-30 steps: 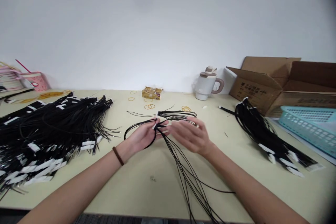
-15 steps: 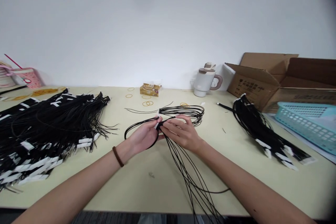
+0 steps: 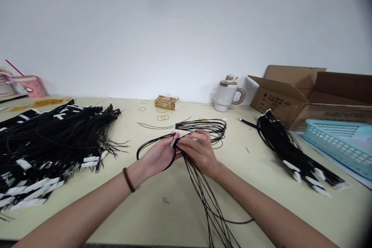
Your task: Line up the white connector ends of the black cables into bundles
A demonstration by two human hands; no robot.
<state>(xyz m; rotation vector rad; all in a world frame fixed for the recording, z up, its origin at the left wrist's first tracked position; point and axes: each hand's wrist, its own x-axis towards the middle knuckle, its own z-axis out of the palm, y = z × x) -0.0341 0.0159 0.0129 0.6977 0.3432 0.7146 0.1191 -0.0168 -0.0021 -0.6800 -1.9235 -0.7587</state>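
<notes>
My left hand (image 3: 158,154) and my right hand (image 3: 200,151) meet over the middle of the table, both closed on a black wire harness (image 3: 203,192). In the left hand's fingers is a white connector end (image 3: 173,142) of the harness. The right fingers pinch the wires just beside it. Loose wires hang from there toward the table's front edge, and a loop bends out around the left hand. Beyond the hands lies a looped section of black wires (image 3: 215,124) with another white connector at its left end. My fingers partly hide the gripped spot.
A large pile of black wire harnesses (image 3: 58,139) covers the left. On the right lie a bundled harness (image 3: 279,139), a teal basket (image 3: 334,139) and an open cardboard box (image 3: 279,97). Toward the wall stand a mug (image 3: 225,95), a small gold box (image 3: 166,102) and several rubber bands (image 3: 162,117).
My right fingers have drawn in closer around the wires beside the connector. The left hand keeps its hold. The view has shifted slightly.
</notes>
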